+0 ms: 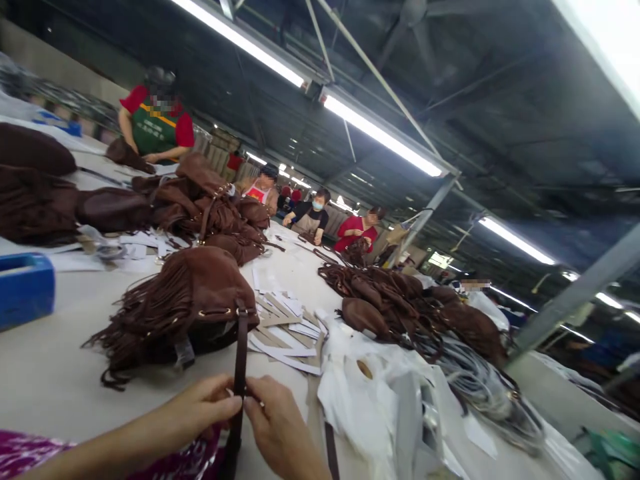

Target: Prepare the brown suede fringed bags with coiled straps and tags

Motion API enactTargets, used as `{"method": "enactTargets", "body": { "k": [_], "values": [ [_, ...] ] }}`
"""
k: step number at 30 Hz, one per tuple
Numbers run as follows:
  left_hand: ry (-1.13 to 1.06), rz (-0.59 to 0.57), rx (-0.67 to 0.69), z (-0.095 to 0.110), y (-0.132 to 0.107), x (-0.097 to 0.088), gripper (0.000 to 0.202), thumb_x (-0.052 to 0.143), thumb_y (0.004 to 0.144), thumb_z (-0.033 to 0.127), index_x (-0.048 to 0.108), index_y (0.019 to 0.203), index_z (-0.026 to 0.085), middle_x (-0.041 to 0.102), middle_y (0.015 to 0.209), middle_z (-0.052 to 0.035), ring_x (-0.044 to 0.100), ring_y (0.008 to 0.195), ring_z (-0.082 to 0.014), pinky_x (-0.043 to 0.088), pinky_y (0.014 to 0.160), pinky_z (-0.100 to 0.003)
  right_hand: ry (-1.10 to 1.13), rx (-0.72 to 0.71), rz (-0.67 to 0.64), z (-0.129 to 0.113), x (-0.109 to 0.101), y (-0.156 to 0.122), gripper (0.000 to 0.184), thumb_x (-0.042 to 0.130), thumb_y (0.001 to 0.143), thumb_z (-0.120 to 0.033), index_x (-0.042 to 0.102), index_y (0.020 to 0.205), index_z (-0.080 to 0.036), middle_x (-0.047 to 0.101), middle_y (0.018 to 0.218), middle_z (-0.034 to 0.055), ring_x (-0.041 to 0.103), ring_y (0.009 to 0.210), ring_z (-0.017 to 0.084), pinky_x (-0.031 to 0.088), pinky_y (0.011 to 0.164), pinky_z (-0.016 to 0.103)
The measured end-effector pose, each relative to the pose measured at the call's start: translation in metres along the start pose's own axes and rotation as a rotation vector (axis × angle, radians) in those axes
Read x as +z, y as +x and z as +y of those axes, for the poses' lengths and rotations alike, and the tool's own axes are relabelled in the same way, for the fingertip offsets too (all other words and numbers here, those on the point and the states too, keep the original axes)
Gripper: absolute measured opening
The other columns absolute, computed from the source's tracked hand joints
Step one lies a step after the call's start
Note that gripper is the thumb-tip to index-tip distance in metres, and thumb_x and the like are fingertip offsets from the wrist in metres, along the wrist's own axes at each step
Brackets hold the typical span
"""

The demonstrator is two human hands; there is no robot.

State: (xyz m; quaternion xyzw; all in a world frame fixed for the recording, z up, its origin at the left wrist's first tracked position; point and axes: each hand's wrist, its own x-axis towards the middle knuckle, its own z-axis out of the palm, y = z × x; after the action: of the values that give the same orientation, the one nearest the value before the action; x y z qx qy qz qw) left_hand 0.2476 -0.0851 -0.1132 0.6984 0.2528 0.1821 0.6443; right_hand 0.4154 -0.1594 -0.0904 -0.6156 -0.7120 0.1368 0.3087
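Note:
A brown fringed handbag [215, 287] lies on its side on the pale table in front of me, its fringe spread to the left. From its ringed top edge a brown strap [241, 347] runs down toward me. My left hand [213, 403] pinches this strap from the left between thumb and fingers. Close beside it, my right hand [275, 413] grips the strap from the right, thumb and fingertips on its edge. Below my hands the strap hangs toward the bottom of the view. A small clear plastic piece [185, 353] shows at the bag's opening.
White and grey paper strips [285, 327] are scattered beyond the bag. A blue bin [25, 290] stands at left. More brown bags [200, 207] are heaped behind, others [400, 300] at right near white plastic [370, 400] and coiled clear tubing [485, 380]. Several people work along the table.

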Motion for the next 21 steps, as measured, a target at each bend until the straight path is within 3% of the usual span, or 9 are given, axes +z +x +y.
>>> {"method": "enactTargets", "body": {
  "k": [2,4,5,8,10,12,16,18,21],
  "values": [
    [-0.126,-0.008,-0.111,-0.013,0.010,0.007,0.049,0.056,0.074,0.056,0.055,0.103,0.016,0.065,0.086,-0.0054,0.057,0.073,-0.0183,0.040,0.057,-0.023,-0.162,0.165,0.057,0.029,-0.023,-0.013,0.024,0.047,0.093,-0.021,0.069,0.103,-0.022,0.073,0.096,0.0040,0.067,0.091,0.019,0.049,0.083,0.026],
    [-0.083,-0.041,-0.128,-0.012,0.012,0.008,0.044,0.056,0.073,0.054,0.056,0.097,0.016,0.065,0.083,-0.0045,0.058,0.071,-0.0183,0.039,0.057,-0.023,-0.461,0.378,0.146,0.061,-0.047,-0.026,0.032,0.037,0.098,-0.020,0.066,0.112,-0.019,0.072,0.106,0.0073,0.066,0.100,0.018,0.048,0.087,0.025],
    [0.019,-0.051,-0.101,-0.006,0.009,0.007,0.038,0.056,0.075,0.051,0.058,0.092,0.017,0.065,0.082,-0.0042,0.058,0.071,-0.0191,0.040,0.057,-0.024,-0.643,0.485,0.145,0.076,-0.058,-0.032,0.036,0.033,0.099,-0.017,0.064,0.116,-0.018,0.071,0.111,0.0090,0.065,0.104,0.019,0.047,0.089,0.027],
    [0.586,0.023,-0.037,0.023,-0.004,0.006,0.023,0.050,0.081,0.036,0.063,0.079,0.017,0.066,0.080,-0.0084,0.061,0.077,-0.0260,0.044,0.068,-0.032,-0.819,0.621,0.103,0.111,-0.072,-0.046,0.030,0.041,0.094,-0.012,0.069,0.105,-0.009,0.073,0.098,0.0175,0.067,0.097,0.030,0.049,0.083,0.038],
    [0.938,0.069,-0.011,0.045,-0.007,0.014,0.022,0.047,0.083,0.027,0.065,0.078,0.017,0.067,0.084,-0.0125,0.062,0.081,-0.0311,0.045,0.074,-0.040,-0.849,0.634,0.073,0.122,-0.069,-0.051,0.025,0.047,0.089,-0.006,0.072,0.092,-0.009,0.073,0.088,0.0167,0.068,0.091,0.031,0.049,0.078,0.037],
    [1.089,0.010,0.106,0.063,0.001,0.028,0.021,0.045,0.086,0.024,0.066,0.085,0.017,0.067,0.091,-0.0134,0.062,0.085,-0.0322,0.045,0.077,-0.043,-0.882,0.642,0.065,0.126,-0.062,-0.051,0.029,0.047,0.084,0.001,0.072,0.085,-0.011,0.073,0.084,0.0158,0.069,0.088,0.029,0.048,0.075,0.035],
    [1.117,-0.130,0.410,0.071,0.056,0.067,0.017,0.048,0.088,0.023,0.064,0.091,0.016,0.066,0.096,-0.0135,0.061,0.094,-0.0300,0.048,0.081,-0.040,-0.884,0.656,0.072,0.128,-0.060,-0.046,0.034,0.039,0.086,0.001,0.071,0.088,-0.012,0.072,0.082,0.0180,0.069,0.083,0.029,0.045,0.070,0.035],
    [1.100,-0.167,0.480,0.063,0.096,0.086,0.016,0.052,0.083,0.016,0.063,0.095,0.014,0.064,0.102,-0.0148,0.061,0.097,-0.0293,0.049,0.083,-0.038,-0.834,0.658,0.066,0.130,-0.068,-0.045,0.029,0.043,0.087,-0.006,0.070,0.088,-0.013,0.073,0.082,0.0169,0.069,0.080,0.029,0.044,0.067,0.034],
    [1.027,-0.245,0.633,0.044,0.151,0.112,0.035,0.056,0.073,0.007,0.059,0.107,0.014,0.061,0.115,-0.0142,0.057,0.109,-0.0280,0.048,0.090,-0.035,-0.692,0.619,0.029,0.133,-0.084,-0.048,0.023,0.047,0.085,-0.013,0.070,0.082,-0.017,0.074,0.082,0.0106,0.069,0.081,0.025,0.042,0.065,0.029]
  ]
}}
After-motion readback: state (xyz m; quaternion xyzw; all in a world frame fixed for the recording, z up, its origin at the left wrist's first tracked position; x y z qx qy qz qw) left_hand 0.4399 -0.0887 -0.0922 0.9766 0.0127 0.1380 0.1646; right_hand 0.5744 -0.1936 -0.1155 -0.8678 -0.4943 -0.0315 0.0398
